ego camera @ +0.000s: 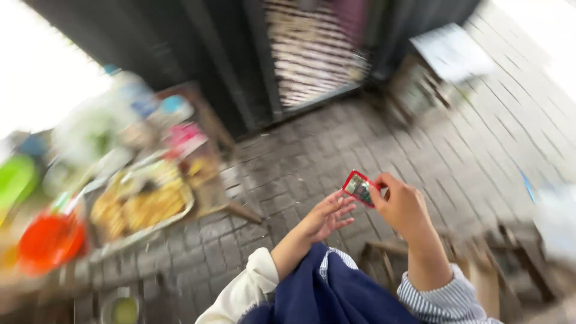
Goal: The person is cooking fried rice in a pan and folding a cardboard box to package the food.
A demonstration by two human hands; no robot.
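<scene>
My right hand (403,207) pinches a small red-edged packet (359,188) by its right side, holding it up over the paved ground. Just left of the packet is my left hand (327,217), fingers spread and palm up, its fingertips close to the packet but apart from it. A dark blue cloth (327,294) lies over my lap between my forearms. The whole view is blurred by motion.
A metal tray (180,217) of yellowish fried food sits on a low stand at left, with an orange bowl (49,241), a green bowl (15,180) and bags around it. A small wooden stool (498,264) stands at right. A dark doorway (312,54) is ahead.
</scene>
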